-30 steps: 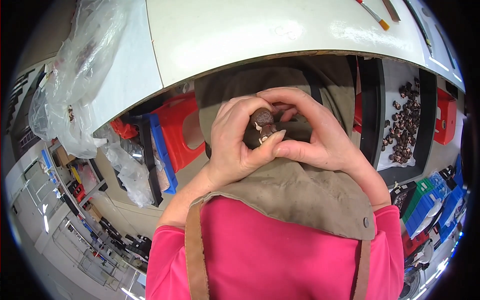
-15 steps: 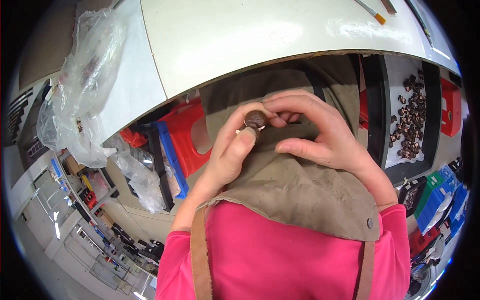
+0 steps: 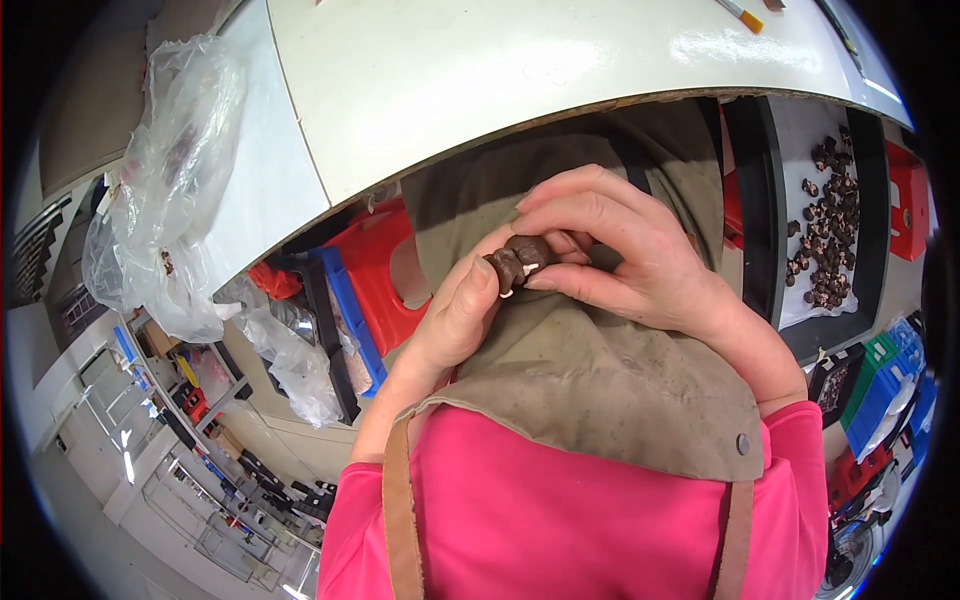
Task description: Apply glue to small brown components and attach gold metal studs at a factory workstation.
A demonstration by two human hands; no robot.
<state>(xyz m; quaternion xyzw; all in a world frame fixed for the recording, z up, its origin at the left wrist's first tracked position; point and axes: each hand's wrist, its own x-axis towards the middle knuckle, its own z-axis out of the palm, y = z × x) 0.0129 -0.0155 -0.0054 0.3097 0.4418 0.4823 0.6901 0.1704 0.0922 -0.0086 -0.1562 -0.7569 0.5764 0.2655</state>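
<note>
A small dark brown figurine (image 3: 514, 266) with cream-white patches is held above my lap, in front of the olive-brown apron (image 3: 600, 370). My left hand (image 3: 452, 318) is closed round it, with the thumb along its near left side. From the right, my right hand (image 3: 650, 255) reaches over, its thumb and bent fingers pinching the figurine's right end. The figurine now shows a rounded dark lump at its top and a knobbly part beside my left thumb. My fingers hide its underside and far side.
A white tabletop (image 3: 450, 70) curves just beyond my hands, with a brush (image 3: 742, 15) on it. Clear plastic bags (image 3: 170, 190) hang at the left, above a red stool (image 3: 380, 285). At right, a black tray (image 3: 872, 230) holds several similar brown figurines (image 3: 828, 225).
The figurine has been turned, from rounded top upward to lying more sideways. My right thumb and fingers have closed in from apart to touch it. The view has shifted slightly.
</note>
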